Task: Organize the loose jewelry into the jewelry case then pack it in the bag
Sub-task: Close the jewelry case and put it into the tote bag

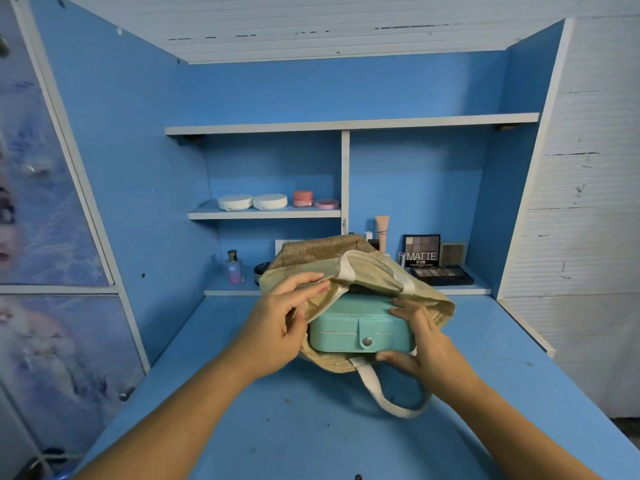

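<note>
Right now the jewelry case lies snap-front toward the person, long axis L–R, back part inside the bag mouth, which opens toward the person. R hand is nearer, fingers curled over the case's right end, thumb under. L hand pinches the upper rim, lifting it. Case's rear edge & bag interior are hidden, so depth left is unclear.
</note>
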`<state>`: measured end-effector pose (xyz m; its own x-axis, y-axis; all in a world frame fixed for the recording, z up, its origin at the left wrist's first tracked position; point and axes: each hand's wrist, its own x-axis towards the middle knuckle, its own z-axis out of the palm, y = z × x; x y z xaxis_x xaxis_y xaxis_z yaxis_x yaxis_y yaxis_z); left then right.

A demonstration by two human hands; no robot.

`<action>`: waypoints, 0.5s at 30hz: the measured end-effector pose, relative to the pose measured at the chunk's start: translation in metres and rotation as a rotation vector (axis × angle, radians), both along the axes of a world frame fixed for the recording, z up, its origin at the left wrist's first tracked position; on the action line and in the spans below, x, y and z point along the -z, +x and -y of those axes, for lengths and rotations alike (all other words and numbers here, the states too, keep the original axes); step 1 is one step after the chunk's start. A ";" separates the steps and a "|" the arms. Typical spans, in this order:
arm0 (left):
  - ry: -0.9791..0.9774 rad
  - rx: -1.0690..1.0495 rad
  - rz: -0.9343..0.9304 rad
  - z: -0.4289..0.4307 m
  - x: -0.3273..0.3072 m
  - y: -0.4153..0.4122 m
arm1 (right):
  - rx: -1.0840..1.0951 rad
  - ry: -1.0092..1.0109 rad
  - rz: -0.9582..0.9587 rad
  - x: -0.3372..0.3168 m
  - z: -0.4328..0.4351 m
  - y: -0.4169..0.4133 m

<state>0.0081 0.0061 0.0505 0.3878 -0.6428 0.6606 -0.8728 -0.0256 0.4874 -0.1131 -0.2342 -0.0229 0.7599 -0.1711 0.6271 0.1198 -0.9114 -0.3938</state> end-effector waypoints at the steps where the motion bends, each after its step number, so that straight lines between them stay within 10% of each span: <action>1: -0.008 0.000 -0.019 0.001 0.002 -0.001 | -0.007 -0.017 0.008 0.002 0.000 0.001; 15: 0.068 -0.083 0.007 0.016 0.002 -0.014 | 0.089 -0.300 0.153 0.015 -0.003 0.003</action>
<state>-0.0062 -0.0098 0.0482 0.4373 -0.6518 0.6196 -0.8695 -0.1307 0.4763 -0.1103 -0.2308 -0.0378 0.6435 -0.0235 0.7651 0.0716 -0.9933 -0.0908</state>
